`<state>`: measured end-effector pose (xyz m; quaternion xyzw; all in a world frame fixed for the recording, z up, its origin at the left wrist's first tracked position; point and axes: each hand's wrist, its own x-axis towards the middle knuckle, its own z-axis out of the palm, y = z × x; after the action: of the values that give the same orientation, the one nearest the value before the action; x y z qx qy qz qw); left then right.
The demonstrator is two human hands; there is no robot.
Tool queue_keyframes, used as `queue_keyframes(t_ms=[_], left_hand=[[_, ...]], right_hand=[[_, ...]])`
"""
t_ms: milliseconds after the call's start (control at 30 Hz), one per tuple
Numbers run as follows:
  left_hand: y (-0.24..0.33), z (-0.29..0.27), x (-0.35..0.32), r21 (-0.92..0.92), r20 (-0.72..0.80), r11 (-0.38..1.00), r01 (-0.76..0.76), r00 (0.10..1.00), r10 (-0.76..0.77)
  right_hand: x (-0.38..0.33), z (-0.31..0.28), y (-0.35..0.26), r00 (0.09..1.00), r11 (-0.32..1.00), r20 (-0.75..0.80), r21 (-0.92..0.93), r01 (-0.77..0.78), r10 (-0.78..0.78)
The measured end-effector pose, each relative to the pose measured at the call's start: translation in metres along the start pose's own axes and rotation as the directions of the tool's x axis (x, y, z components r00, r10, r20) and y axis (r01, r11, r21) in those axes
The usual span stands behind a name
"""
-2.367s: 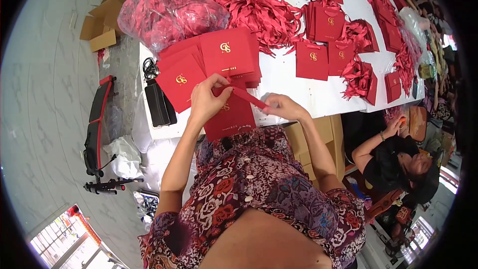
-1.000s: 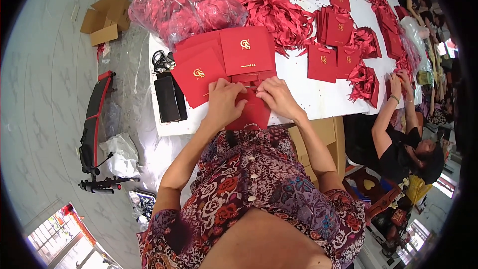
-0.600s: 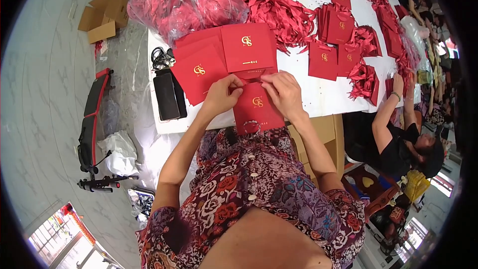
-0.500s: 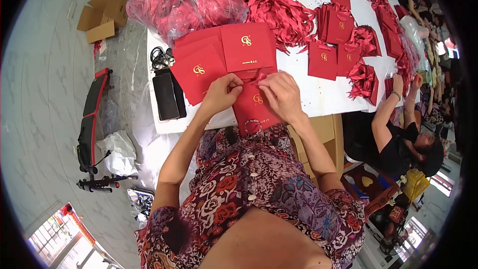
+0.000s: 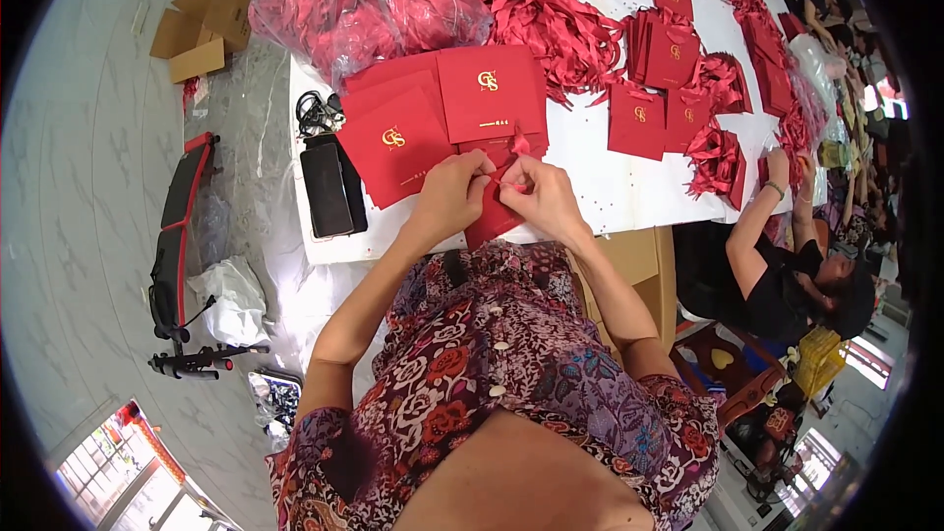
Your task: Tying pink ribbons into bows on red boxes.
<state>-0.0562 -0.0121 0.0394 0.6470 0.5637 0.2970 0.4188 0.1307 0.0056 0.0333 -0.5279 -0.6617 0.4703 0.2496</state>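
The left hand [image 5: 450,199] curls at the far end of the red bag [image 5: 492,223], its exact hold unclear; the right hand [image 5: 544,199] pinches a red ribbon [image 5: 520,144]; the bag lies at the near edge of the white table [image 5: 600,187]

Near centre: two bare hands [image 5: 450,199], one flat red paper bag [image 5: 491,224] beneath. Beyond: stacked red bags [image 5: 487,103], uncountable. Left: one black rectangular phone [image 5: 325,187]. Far left: one clear plastic sack [image 5: 366,10].
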Motion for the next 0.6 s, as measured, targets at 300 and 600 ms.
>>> queue_keyframes(t_ms=[300, 600], left_hand=[[0.006, 0.01, -0.001, 0.116, -0.042, 0.986, -0.123, 0.991, 0.129], [0.01, -0.004, -0.003, 0.13, -0.053, 0.99, -0.059, 0.996, 0.066]], right_hand=[[-0.001, 0.008, -0.006, 0.992, 0.98, -0.098, -0.191, 0.058, -0.078], [-0.006, 0.002, -0.003, 1.0, 0.979, -0.007, 0.2, 0.022, -0.021]])
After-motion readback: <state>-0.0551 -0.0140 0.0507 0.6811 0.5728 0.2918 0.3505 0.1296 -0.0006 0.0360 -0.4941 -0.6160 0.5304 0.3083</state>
